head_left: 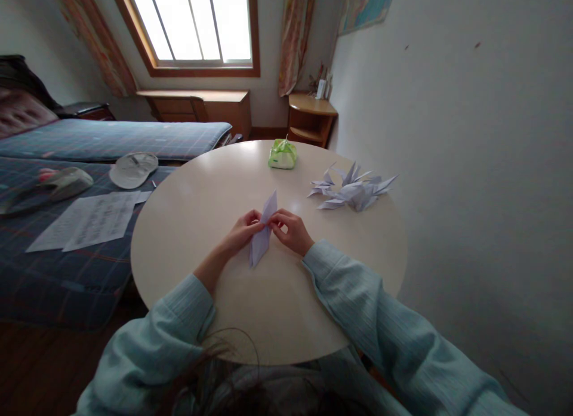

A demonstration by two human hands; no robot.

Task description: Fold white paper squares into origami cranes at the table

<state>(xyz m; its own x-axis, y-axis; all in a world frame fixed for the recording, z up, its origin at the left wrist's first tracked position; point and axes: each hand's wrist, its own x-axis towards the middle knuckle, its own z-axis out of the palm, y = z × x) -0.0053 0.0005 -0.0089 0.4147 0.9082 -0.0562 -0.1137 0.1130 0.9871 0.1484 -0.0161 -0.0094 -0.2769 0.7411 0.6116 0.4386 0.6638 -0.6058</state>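
A pale, folded sheet of paper (pixel 261 244), long and diamond-shaped, is held up over the round table, its pointed ends up and down. My left hand (pixel 245 228) grips its left side with thumb and fingers. From the other side my right hand (pixel 290 230) pinches the middle of the paper's right edge between thumb and fingertips. Some fingertips are hidden behind the paper. Off to the right lies a pile of folded paper cranes (pixel 356 192) with pointed tips.
The round cream table (pixel 192 189) bears a green tissue pack (pixel 282 154) at its far side. A white wall (pixel 470 165) stands close on the right. On the left, a bed (pixel 80 284) holds printed sheets (pixel 101 222) and a white cap (pixel 133 170).
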